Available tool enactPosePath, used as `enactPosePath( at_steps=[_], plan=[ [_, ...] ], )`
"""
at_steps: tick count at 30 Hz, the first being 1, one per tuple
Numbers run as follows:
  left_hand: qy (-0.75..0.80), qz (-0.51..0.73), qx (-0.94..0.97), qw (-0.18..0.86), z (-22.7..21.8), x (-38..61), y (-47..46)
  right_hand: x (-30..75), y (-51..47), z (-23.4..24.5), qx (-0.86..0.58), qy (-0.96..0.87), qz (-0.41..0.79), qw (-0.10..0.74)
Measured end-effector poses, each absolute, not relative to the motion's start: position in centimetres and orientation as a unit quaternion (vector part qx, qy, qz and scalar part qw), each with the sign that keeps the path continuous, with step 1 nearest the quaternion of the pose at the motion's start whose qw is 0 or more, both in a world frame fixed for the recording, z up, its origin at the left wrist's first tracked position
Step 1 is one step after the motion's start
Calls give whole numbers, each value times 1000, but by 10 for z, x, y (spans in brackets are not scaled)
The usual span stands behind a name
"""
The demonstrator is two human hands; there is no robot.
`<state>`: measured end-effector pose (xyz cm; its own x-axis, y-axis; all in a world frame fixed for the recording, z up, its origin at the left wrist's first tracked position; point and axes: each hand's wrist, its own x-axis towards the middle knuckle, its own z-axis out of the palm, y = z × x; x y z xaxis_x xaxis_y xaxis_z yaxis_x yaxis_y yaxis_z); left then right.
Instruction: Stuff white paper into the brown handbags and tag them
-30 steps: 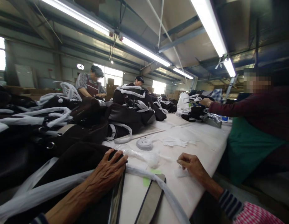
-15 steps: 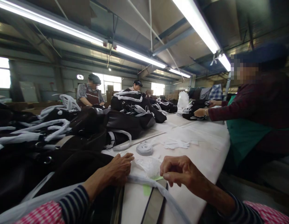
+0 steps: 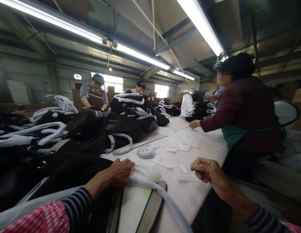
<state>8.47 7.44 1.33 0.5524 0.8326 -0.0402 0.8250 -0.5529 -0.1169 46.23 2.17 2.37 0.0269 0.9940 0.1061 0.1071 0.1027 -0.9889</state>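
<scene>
My left hand is closed over the edge of a black bag, with its thumb hidden. From beside that hand, a bag strap wrapped in whitish film curves across the table toward me. Crumpled clear plastic touches the fingertips of the left hand. Off to the right, my right hand is raised near the table's edge with its fingers curled together; whatever they pinch, if anything, is hidden. Below the strap lies a flat grey-brown strip with dark edges, close to a green patch.
Black bags with white-wrapped handles pile up at left and centre. A coil of whitish tape and white scraps lie on the white table. A co-worker in a green apron reaches over its right side; two people stand behind.
My right hand has moved right, away from the strap and plastic, uncovering small white pieces on the table. My left hand stays at the bag. The co-worker at right has leaned toward the table.
</scene>
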Motion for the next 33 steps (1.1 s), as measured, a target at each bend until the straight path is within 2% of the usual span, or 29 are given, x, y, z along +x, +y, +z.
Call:
enactPosePath(
  at_steps=[5, 7, 10, 12, 17, 20, 24, 27, 30, 33],
  plan=[
    [-470, 57, -879, 49, 9, 82, 79, 441, 35, 9, -503, -560, 482, 448],
    [-477, 61, -875, 47, 7, 81, 80, 449, 31, 21, -478, -548, 477, 494],
    [-484, 59, -872, 37, 5, 80, 82, 485, 21, 43, -447, -504, 411, 614],
    [-484, 53, -873, 33, 4, 80, 82, 510, 18, 48, -458, -492, 382, 634],
    [-477, 45, -877, 32, 4, 78, 80, 513, 33, 10, -551, -547, 409, 480],
    [-472, 24, -881, 19, 3, 74, 80, 492, 49, -11, -594, -627, 318, 391],
    [-467, 11, -884, -3, 2, 71, 80, 493, 59, -13, -590, -721, 159, 327],
    [-467, 8, -884, -14, 3, 72, 79, 505, 64, -5, -583, -752, 144, 272],
    [-469, -1, -883, -18, 3, 73, 77, 503, 80, 5, -559, -763, 167, 277],
    [-484, 1, -875, -16, 1, 72, 77, 476, 100, 12, -554, -790, 106, 239]
  ],
)
